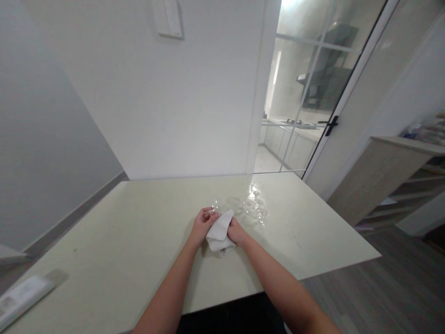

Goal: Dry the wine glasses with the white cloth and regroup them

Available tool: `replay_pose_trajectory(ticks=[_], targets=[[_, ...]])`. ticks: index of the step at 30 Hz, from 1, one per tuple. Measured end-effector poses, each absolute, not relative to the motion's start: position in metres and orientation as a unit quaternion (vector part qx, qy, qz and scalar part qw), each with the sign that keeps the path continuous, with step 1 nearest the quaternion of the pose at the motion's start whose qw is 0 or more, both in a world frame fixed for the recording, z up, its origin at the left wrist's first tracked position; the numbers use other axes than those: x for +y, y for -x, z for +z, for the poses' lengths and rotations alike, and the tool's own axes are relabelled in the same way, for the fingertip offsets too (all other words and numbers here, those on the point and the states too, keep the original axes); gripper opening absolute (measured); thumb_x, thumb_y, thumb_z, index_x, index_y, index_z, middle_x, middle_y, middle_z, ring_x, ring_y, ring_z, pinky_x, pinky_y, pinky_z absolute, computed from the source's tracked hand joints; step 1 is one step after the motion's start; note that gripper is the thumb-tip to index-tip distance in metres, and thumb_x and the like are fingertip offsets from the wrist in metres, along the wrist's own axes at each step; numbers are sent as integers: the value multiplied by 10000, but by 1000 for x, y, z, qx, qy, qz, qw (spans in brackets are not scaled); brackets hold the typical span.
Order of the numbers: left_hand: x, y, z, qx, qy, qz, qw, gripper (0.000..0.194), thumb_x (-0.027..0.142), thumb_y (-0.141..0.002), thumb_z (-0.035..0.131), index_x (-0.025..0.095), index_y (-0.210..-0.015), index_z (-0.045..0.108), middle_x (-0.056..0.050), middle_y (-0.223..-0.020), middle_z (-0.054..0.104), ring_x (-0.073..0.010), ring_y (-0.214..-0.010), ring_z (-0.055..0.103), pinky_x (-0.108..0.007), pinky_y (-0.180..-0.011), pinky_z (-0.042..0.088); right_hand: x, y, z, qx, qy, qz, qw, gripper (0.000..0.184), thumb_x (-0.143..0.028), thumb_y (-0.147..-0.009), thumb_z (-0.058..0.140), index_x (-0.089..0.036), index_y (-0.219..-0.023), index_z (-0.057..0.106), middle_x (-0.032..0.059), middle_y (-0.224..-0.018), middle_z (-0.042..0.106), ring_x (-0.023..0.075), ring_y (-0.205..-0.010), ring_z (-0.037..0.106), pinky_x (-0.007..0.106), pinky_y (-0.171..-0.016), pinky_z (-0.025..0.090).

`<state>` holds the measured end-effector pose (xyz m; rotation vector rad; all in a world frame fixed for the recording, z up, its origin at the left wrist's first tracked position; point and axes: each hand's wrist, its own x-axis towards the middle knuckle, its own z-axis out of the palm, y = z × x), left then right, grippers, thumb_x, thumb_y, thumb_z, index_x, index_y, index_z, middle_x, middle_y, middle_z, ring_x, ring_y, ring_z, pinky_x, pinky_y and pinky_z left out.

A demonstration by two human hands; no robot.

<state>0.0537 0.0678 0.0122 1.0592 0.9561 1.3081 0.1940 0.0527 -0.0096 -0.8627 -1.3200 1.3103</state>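
My left hand (203, 223) is closed around a clear, see-through glass (217, 204), whose rounded upper part shows just beyond the fingers. Its exact shape is hard to make out, and its lower part is hidden by the hand and cloth. My right hand (237, 232) grips a white cloth (219, 233) that is bunched against the glass and hangs down toward the tabletop. Beyond my right hand, several shiny clear glass items (256, 205) sit close together on the pale table (149, 232); their outlines blend into one another.
A white box-like object (24, 297) lies at the table's near left corner. The table's far edge meets a white wall (194, 102). To the right are a glass-paned door (299, 83) with a black handle and a wooden shelf unit (378, 171).
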Motion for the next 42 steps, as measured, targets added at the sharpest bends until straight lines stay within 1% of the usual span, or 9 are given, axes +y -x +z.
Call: replay_pose_trajectory(ticks=[4, 12, 16, 22, 26, 30, 37, 39, 42], targets=[[67, -53, 14, 411, -452, 551, 569, 537, 403, -603, 815, 182, -1029, 574, -27, -828, 695, -156, -718, 639, -243, -631, 452, 53, -196, -11, -513, 379, 580, 507, 293, -319, -698, 674, -198, -964, 682, 40, -881, 726, 239, -954, 640, 405, -923, 484], [62, -52, 20, 391, -459, 538, 589, 534, 418, -629, 792, 170, -1060, 597, -90, -968, 711, -205, -851, 664, -286, -720, 485, 49, -196, -5, -425, 392, 650, 493, 405, -402, -587, 771, -191, -921, 684, 42, -843, 728, 252, -885, 662, 400, -827, 524], [64, -53, 17, 392, -452, 549, 584, 524, 409, -619, 799, 170, -1049, 620, -77, -963, 701, -187, -811, 655, -274, -701, 484, 48, -194, -7, -456, 385, 630, 497, 356, -364, -635, 742, -200, -945, 684, 41, -860, 728, 241, -907, 653, 384, -837, 522], [68, -53, 12, 413, -434, 569, 564, 489, 416, -595, 809, 173, -985, 640, -35, -819, 686, -164, -708, 632, -249, -611, 471, 50, -195, -11, -520, 359, 597, 494, 305, -305, -676, 691, -182, -956, 685, 29, -891, 725, 223, -924, 645, 382, -908, 487], [69, -50, 11, 421, -428, 576, 555, 480, 435, -629, 784, 179, -1010, 641, -49, -870, 695, -161, -732, 638, -242, -612, 467, 49, -195, -5, -461, 371, 636, 496, 333, -334, -642, 713, -192, -941, 681, 29, -864, 733, 236, -908, 657, 377, -855, 510], [72, -48, 10, 411, -401, 613, 543, 481, 447, -647, 768, 189, -1032, 637, -48, -933, 697, -135, -748, 634, -216, -589, 442, 53, -195, -2, -365, 377, 662, 535, 370, -388, -610, 713, -192, -920, 671, 34, -854, 738, 244, -880, 672, 365, -803, 524], [76, -39, 15, 291, -269, 694, 602, 384, 406, -699, 746, 229, -1020, 632, -27, -1035, 681, -95, -774, 634, -197, -641, 484, 66, -194, -9, -266, 366, 646, 615, 324, -410, -651, 627, -212, -906, 648, 27, -868, 737, 222, -904, 665, 343, -820, 512], [77, -36, 16, 290, -258, 699, 600, 379, 426, -715, 730, 237, -1026, 627, -32, -1088, 675, -99, -802, 639, -196, -649, 489, 66, -191, -11, -293, 347, 656, 602, 326, -445, -678, 609, -198, -888, 648, 34, -850, 732, 221, -905, 662, 339, -826, 508], [74, -37, 16, 303, -300, 688, 586, 456, 421, -726, 728, 264, -1128, 580, -44, -1166, 658, -108, -847, 654, -206, -688, 494, 61, -186, -11, -356, 303, 698, 542, 362, -490, -733, 580, -167, -877, 655, 54, -838, 724, 226, -908, 658, 334, -831, 501]])
